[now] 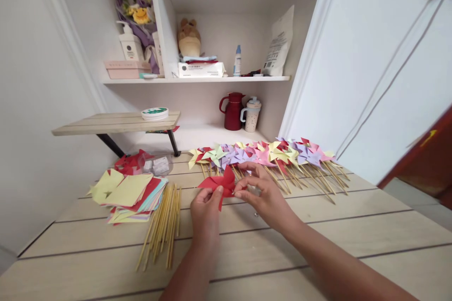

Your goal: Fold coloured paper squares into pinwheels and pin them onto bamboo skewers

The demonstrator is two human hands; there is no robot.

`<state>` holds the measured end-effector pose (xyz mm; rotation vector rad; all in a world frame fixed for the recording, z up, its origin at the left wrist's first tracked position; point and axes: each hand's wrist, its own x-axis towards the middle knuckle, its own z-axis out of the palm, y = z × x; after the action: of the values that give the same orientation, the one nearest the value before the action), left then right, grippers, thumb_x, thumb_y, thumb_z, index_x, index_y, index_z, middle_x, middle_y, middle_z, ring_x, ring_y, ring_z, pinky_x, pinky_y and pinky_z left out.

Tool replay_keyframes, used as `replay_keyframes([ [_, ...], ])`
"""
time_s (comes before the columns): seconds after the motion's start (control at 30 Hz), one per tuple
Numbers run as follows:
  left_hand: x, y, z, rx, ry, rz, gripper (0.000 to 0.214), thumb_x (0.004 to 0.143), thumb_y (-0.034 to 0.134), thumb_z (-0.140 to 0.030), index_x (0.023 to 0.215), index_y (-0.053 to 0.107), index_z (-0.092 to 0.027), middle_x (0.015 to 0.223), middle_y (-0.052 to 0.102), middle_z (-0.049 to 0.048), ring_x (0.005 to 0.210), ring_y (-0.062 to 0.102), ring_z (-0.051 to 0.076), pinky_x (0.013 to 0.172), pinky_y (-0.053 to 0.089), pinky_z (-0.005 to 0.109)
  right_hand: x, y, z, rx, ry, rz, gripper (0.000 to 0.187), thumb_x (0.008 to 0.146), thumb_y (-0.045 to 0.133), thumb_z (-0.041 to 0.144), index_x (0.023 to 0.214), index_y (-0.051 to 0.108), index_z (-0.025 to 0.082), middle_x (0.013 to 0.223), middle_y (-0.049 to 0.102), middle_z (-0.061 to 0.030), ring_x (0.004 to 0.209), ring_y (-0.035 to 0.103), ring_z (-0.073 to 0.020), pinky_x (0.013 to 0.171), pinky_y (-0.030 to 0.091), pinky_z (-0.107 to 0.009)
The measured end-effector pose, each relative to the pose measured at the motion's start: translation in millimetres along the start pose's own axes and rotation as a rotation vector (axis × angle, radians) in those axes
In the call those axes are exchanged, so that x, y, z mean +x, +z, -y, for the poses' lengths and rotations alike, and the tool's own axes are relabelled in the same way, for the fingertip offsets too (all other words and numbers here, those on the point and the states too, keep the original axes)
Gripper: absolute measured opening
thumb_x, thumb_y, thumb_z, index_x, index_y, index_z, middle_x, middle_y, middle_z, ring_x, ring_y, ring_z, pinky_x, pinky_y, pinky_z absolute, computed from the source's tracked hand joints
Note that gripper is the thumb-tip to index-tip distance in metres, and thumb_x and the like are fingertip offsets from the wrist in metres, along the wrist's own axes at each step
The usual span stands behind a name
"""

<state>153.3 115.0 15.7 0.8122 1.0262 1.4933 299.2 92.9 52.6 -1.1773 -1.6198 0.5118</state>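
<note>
A red paper pinwheel (219, 182) is held between both my hands just above the wooden table (318, 244). My left hand (205, 209) pinches its lower left blades, thumb on top. My right hand (259, 193) pinches at the pinwheel's centre from the right, fingers curled together. Behind them lies a long row of finished pinwheels (268, 155) in yellow, purple, pink and red, on wooden sticks. A bundle of bare wooden sticks (162, 225) lies left of my left hand, beside a stack of coloured paper squares (129, 195).
A small clear box (158, 165) and red paper pieces (131, 161) lie behind the paper stack. A low wooden riser (116, 123) carries a tape roll (155, 113). A red jug (233, 111) and white mug (251, 114) stand at the back under a shelf of bottles and boxes.
</note>
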Motion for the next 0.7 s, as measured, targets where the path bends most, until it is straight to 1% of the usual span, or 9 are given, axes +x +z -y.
replay_keyframes([
  [0.2, -9.5, 6.3, -3.4, 0.057, -0.012, 0.062, 0.022, 0.065, 0.079, -0.036, 0.069, 0.071, -0.016, 0.065, 0.068, 0.0012, 0.059, 0.057, 0.013, 0.059, 0.042, 0.023, -4.6, -3.1, -10.4, -0.023, -0.008, 0.01, 0.008, 0.083, 0.071, 0.028, 0.077, 0.074, 0.025, 0.133, 0.053, -0.0073, 0.129, 0.049, -0.0285, 0.108, 0.038, -0.046],
  [0.37, -14.9, 9.2, -4.9, 0.133, -0.007, 0.097, 0.022, 0.066, 0.078, -0.037, 0.069, 0.072, -0.016, 0.063, 0.067, 0.0014, 0.061, 0.057, 0.013, 0.06, 0.042, 0.023, -6.0, -5.7, -16.7, -0.002, -0.025, 0.018, 0.01, 0.084, 0.072, 0.03, 0.076, 0.073, 0.025, 0.128, 0.058, -0.0069, 0.13, 0.048, -0.0273, 0.104, 0.041, -0.042],
  [0.43, -15.5, 9.3, -4.1, 0.141, 0.006, 0.108, 0.021, 0.067, 0.077, -0.037, 0.071, 0.073, -0.016, 0.066, 0.068, 0.0021, 0.064, 0.059, 0.015, 0.062, 0.043, 0.024, -5.8, -6.6, -16.5, 0.033, -0.024, 0.048, 0.012, 0.085, 0.071, 0.032, 0.075, 0.072, 0.024, 0.118, 0.064, -0.0064, 0.122, 0.054, -0.0257, 0.099, 0.044, -0.039],
  [0.5, -15.4, 8.7, -3.0, 0.149, 0.03, 0.11, 0.021, 0.067, 0.077, -0.036, 0.073, 0.073, -0.017, 0.069, 0.069, 0.0024, 0.066, 0.059, 0.015, 0.064, 0.044, 0.024, -5.7, -7.4, -14.6, 0.062, -0.02, 0.088, 0.015, 0.086, 0.07, 0.032, 0.075, 0.07, 0.023, 0.099, 0.068, -0.0047, 0.102, 0.061, -0.0225, 0.09, 0.047, -0.036],
  [0.57, -14.8, 7.6, -1.8, 0.17, 0.051, 0.095, 0.022, 0.067, 0.078, -0.037, 0.069, 0.071, -0.017, 0.066, 0.067, 0.0013, 0.063, 0.057, 0.014, 0.06, 0.042, 0.023, -5.7, -7.9, -11.9, 0.079, -0.007, 0.113, 0.016, 0.087, 0.068, 0.03, 0.074, 0.068, 0.022, 0.083, 0.068, -0.0022, 0.082, 0.061, -0.0192, 0.079, 0.047, -0.033],
  [0.63, -14.0, 6.3, -1.1, 0.2, 0.065, 0.08, 0.023, 0.068, 0.078, -0.039, 0.066, 0.069, -0.017, 0.062, 0.064, -0.0003, 0.059, 0.053, 0.013, 0.057, 0.039, 0.023, -6.1, -8.0, -9.3, 0.087, 0.012, 0.117, 0.015, 0.087, 0.068, 0.029, 0.074, 0.067, 0.022, 0.077, 0.069, -0.0012, 0.075, 0.06, -0.018, 0.074, 0.046, -0.031],
  [0.7, -13.2, 5.1, -0.9, 0.226, 0.075, 0.083, 0.024, 0.07, 0.077, -0.04, 0.069, 0.07, -0.017, 0.061, 0.063, -0.0012, 0.058, 0.052, 0.012, 0.056, 0.038, 0.022, -6.7, -7.9, -7.4, 0.093, 0.029, 0.116, 0.014, 0.086, 0.068, 0.028, 0.074, 0.067, 0.021, 0.078, 0.07, -0.0015, 0.076, 0.061, -0.0181, 0.073, 0.045, -0.03],
])
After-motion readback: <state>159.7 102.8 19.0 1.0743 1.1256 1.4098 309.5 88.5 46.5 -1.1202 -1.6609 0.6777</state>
